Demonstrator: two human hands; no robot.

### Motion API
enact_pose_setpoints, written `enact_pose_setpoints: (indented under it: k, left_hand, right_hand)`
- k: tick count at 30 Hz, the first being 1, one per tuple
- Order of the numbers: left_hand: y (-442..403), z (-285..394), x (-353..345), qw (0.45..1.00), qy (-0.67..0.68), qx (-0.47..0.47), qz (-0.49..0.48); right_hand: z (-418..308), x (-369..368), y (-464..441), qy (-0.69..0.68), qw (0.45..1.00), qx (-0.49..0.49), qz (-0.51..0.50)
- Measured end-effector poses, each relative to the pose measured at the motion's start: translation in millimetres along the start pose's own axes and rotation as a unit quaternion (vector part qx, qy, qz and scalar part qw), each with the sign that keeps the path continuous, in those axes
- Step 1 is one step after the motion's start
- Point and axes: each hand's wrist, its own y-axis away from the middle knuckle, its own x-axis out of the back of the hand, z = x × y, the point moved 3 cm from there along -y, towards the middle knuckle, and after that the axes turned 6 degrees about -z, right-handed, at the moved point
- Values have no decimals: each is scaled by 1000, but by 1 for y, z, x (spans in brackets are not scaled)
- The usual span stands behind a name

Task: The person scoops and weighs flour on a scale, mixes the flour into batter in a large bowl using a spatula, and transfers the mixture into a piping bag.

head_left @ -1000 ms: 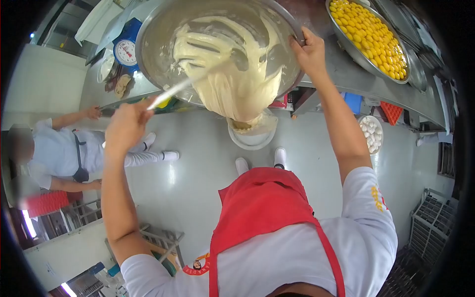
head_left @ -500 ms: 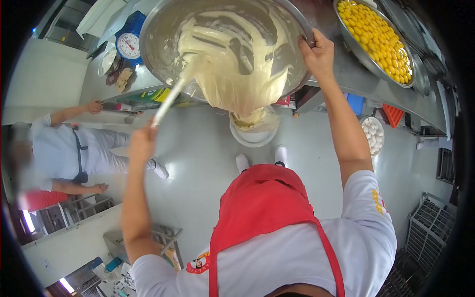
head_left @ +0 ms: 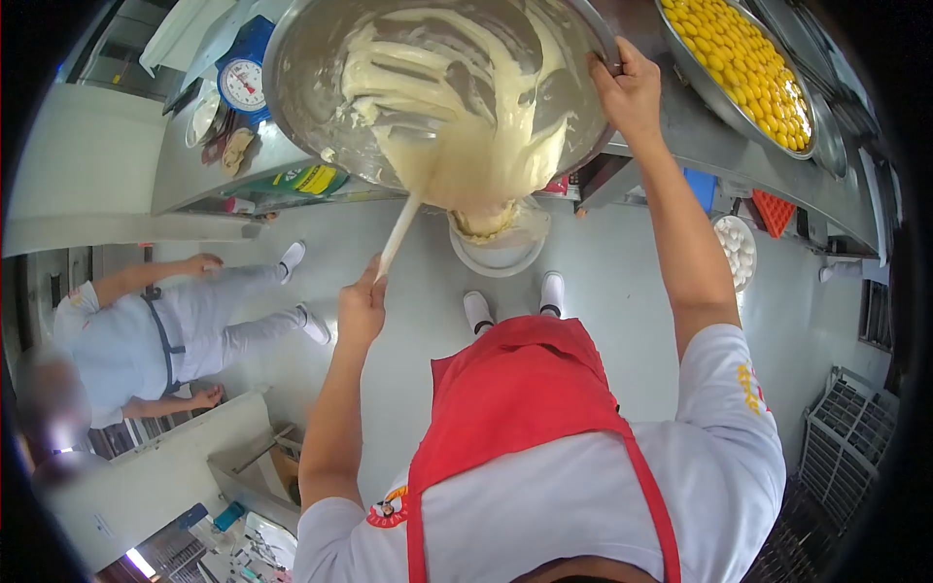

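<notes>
My left hand (head_left: 362,309) is closed round the handle of a white spatula (head_left: 397,236), whose far end is blurred against pale batter (head_left: 408,83). The batter lies in a large metal bowl (head_left: 301,102) tilted toward me. On the bowl's right rim, my right hand (head_left: 630,95) has its fingers wrapped round the edge. Batter hangs over the near rim into a lined white bucket (head_left: 498,259) below.
A blue scale (head_left: 243,83) stands left of the bowl on the metal counter (head_left: 180,175). At the right is a bowl of yolks (head_left: 743,73), with a bucket of eggs (head_left: 737,255) below. A co-worker (head_left: 136,335) is at the left; a rack (head_left: 846,447) stands right.
My left hand has swung rightward with the spatula, its far end moving from the bowl's left part to the near rim. My right hand remains on the rim. The co-worker has shifted posture.
</notes>
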Motion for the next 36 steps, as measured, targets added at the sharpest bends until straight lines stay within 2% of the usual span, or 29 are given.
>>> enact_pose_setpoints:
  k: [1, 3, 4, 6, 7, 11, 13, 18, 20, 24, 28, 32, 36]
  left_hand:
    - [-1, 4, 5, 1000, 1, -1, 0]
    - [2, 20, 27, 995, 2, -97, 27]
    - [1, 31, 45, 995, 1, -98, 27]
    - [-3, 60, 78, 990, -124, -69, -20]
    - [-10, 71, 85, 985, -149, -89, -9]
    - [-31, 57, 68, 982, -171, -78, -16]
    - [-20, 49, 74, 982, -153, -96, -59]
    - [3, 68, 104, 985, -126, -100, -68]
    - [-4, 94, 95, 960, -204, -172, -82]
    - [-37, 121, 77, 924, -323, -175, -109]
    - [-44, 120, 86, 908, -357, -187, -112]
    - [-44, 113, 98, 891, -402, -157, -141]
    - [-46, 99, 110, 883, -419, -139, -159]
  right_hand:
    - [0, 0, -1, -17, 1000, -1, 2]
    - [4, -1, -2, -12, 1000, -1, -4]
    - [6, -2, -3, -6, 1000, 0, -8]
    - [9, -2, -3, -4, 1000, 11, -11]
    - [8, -2, -3, -3, 1000, 22, -15]
    - [0, -2, -3, 18, 999, 21, -22]
    - [1, -4, -5, -27, 999, 24, 2]
    - [5, -5, -7, -28, 999, 17, -7]
    - [3, -6, -9, -19, 1000, 16, -15]
    - [-4, -6, -9, -11, 999, 30, -14]
    - [4, -5, -11, -18, 999, 9, -50]
    - [8, -5, -18, -38, 998, 31, -43]
    - [10, -3, -23, -50, 997, 13, -59]
